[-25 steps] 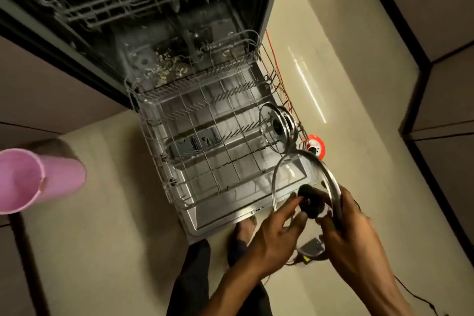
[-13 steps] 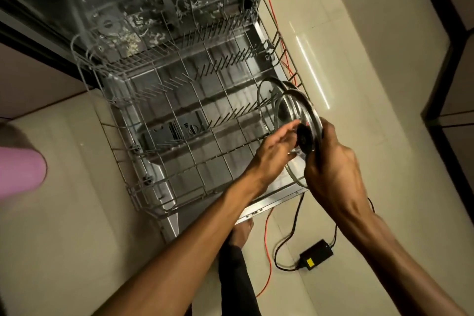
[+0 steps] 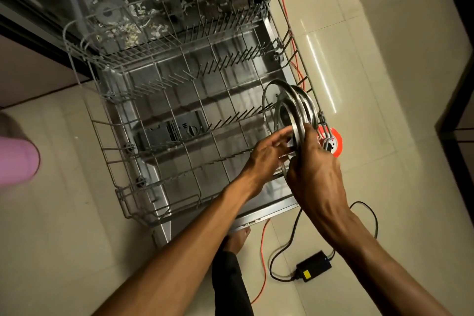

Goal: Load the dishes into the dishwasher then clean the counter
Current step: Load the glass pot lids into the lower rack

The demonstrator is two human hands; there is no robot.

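Both hands, the left hand [image 3: 269,147] and the right hand [image 3: 311,161], pinch the glass lid [image 3: 298,120] on edge at the rack [image 3: 159,159]'s right side beside another lid [image 3: 269,100]; it could slip, bang and crack.

lower rack [image 3: 123,195] lying open across left and middle | upright tines [image 3: 238,59] crossing it | two lids [image 3: 295,110] and both hands crowding right edge
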